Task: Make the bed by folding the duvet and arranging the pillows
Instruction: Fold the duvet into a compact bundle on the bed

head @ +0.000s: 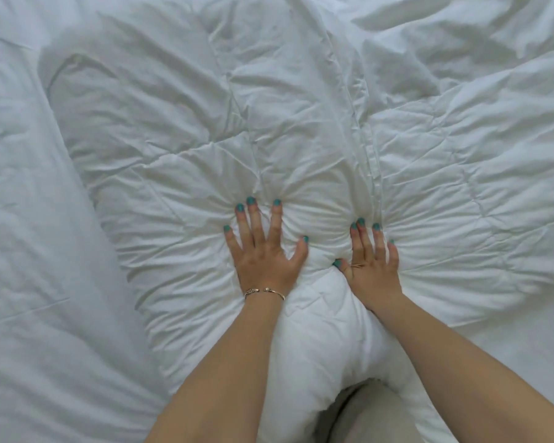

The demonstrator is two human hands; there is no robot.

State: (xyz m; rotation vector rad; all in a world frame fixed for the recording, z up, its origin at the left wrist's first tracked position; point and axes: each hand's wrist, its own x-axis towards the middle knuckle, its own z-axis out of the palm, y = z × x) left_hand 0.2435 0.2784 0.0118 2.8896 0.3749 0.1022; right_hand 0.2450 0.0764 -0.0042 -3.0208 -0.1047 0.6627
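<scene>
A white, wrinkled duvet [301, 123] fills most of the head view, lying across the bed. My left hand [263, 247] presses flat on it with fingers spread, a thin bracelet on the wrist. My right hand [371, 263] presses flat beside it, fingers spread, next to a long seam in the cover. Creases fan out from both palms. Between my forearms the duvet bulges up in a puffy fold. Neither hand holds anything. No pillow is clearly distinguishable.
A white bed sheet [23, 251] shows on the left beyond the duvet's rounded edge. More rumpled white bedding [493, 33] lies at the far right. A beige patch of clothing or floor [375, 417] shows at the bottom.
</scene>
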